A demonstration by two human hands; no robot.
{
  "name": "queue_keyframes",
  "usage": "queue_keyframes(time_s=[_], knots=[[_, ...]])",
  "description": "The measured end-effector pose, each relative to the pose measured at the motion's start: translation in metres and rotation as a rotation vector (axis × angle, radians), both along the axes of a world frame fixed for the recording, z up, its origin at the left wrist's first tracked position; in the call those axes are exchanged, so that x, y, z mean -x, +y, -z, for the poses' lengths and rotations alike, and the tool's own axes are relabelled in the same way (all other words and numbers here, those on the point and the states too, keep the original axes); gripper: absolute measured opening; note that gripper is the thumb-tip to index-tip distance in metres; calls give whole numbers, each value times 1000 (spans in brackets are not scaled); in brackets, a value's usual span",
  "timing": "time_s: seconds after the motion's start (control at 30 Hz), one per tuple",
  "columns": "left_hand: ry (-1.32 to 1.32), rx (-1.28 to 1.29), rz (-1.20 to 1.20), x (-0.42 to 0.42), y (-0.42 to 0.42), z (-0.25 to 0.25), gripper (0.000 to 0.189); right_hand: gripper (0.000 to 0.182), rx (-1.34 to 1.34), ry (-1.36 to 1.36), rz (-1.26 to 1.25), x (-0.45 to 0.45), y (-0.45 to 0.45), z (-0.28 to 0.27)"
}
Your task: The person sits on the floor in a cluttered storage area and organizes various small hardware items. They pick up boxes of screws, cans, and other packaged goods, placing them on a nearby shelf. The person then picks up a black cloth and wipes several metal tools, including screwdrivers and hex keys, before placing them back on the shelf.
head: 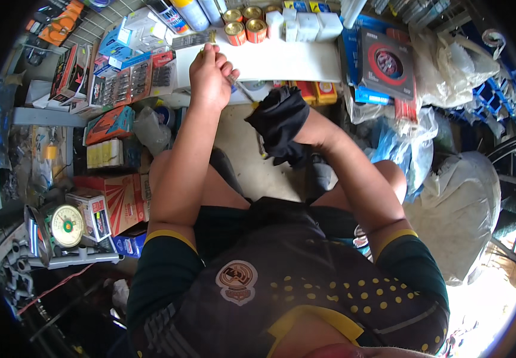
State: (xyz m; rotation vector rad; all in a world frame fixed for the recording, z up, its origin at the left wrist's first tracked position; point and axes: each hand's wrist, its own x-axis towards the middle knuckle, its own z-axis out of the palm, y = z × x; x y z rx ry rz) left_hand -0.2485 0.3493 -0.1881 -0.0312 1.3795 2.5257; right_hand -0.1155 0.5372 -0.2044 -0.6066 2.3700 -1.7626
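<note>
My left hand (pixel 211 78) is closed on one end of a thin metal rod-like tool (pixel 242 90), raised before the front edge of a white shelf (pixel 302 60). Its other end runs down to a black cloth (pixel 282 116). My right hand (pixel 309 129) grips that cloth, which covers most of its fingers. Something thin with yellow parts shows below the cloth, too hidden to name. Both hands are above the floor between my knees.
Small orange tins (pixel 256 30), white plastic containers (pixel 307 27) and spray cans (pixel 190 15) line the shelf. Boxes and a dial scale (pixel 66 226) stand at the left. At the right are a boxed wheel-like item (pixel 385 62), plastic bags and a covered round object (pixel 459 215).
</note>
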Motion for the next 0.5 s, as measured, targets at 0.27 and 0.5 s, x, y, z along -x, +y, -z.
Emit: queue_keyframes(time_s=[0.27,0.5], knots=[[-465,1172,468,-43,-13,351,17,41,-173,-37,85,-19,137,-24],[-471,1190,154,-43,-40,496,30,53,-46,9,304,-47,112,-44]])
